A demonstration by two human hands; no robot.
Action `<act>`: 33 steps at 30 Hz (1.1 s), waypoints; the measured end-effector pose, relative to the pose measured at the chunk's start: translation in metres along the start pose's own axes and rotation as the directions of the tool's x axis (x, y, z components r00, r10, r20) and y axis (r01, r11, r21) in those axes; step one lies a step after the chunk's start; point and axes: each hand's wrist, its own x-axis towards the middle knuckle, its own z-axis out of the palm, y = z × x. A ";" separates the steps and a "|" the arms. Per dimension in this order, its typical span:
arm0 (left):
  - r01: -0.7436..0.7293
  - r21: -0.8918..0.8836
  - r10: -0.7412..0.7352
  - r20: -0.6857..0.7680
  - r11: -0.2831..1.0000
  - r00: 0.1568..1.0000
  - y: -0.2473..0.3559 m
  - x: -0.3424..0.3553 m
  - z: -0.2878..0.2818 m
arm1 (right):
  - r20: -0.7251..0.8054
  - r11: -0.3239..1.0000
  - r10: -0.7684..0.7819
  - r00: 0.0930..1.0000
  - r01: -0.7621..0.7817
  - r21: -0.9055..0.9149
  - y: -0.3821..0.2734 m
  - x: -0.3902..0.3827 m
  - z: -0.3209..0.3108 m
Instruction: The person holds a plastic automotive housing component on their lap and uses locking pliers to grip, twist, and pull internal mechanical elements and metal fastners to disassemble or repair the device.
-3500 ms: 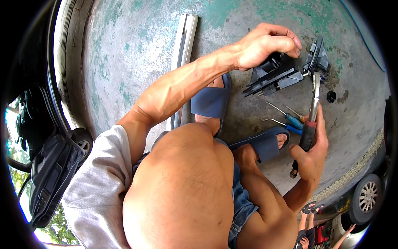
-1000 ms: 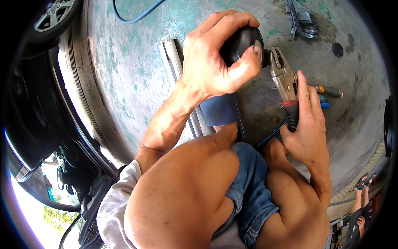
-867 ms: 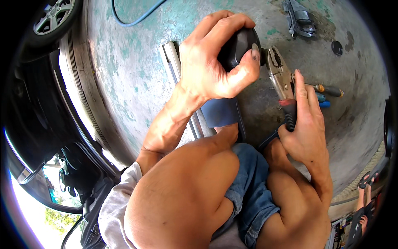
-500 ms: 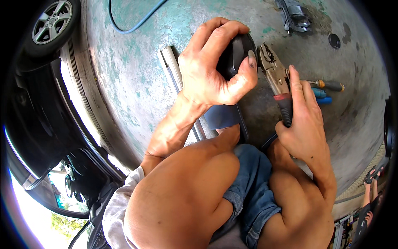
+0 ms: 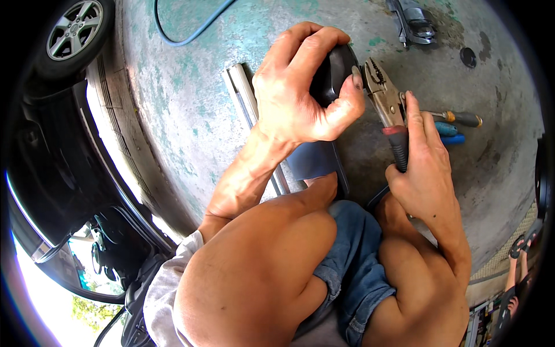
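My left hand (image 5: pixel 303 87) is wrapped round a black rounded plastic part (image 5: pixel 335 72), fingers over its top and thumb along its near right side. Much of that part is hidden under the palm. In my right hand (image 5: pixel 425 156) are locking pliers (image 5: pixel 388 104) with metal jaws and dark, red-topped grips. The pliers point up and to the left, with their jaws parted. Their jaw end is close beside the right side of the black part; whether they touch, I cannot tell.
Right of the pliers lie a screwdriver (image 5: pixel 465 119) and blue-handled tools (image 5: pixel 448 132). A metal rail (image 5: pixel 241 92) lies left of my hand. Farther off are a grey-black part (image 5: pixel 413 26), a round black cap (image 5: pixel 467 57) and a blue hose (image 5: pixel 191 39). A black car (image 5: pixel 63 168) stands at left.
Both hands keep their grips. The black part and pliers sit almost where they were, with only a slight shift of the whole view.
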 end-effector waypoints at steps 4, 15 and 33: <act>-0.016 0.018 0.017 -0.003 1.000 1.000 -0.003 0.000 0.003 | 0.004 1.000 -0.005 1.000 0.005 -0.025 0.003 0.001 0.002; 0.368 0.004 -0.360 0.219 0.930 0.907 -0.028 -0.006 0.019 | 0.071 0.992 0.056 0.996 -0.048 -0.115 0.017 0.025 0.023; 0.431 0.282 -0.489 0.182 0.857 0.853 -0.080 -0.006 0.053 | 0.190 0.977 0.175 0.966 -0.147 -0.152 0.021 0.091 0.060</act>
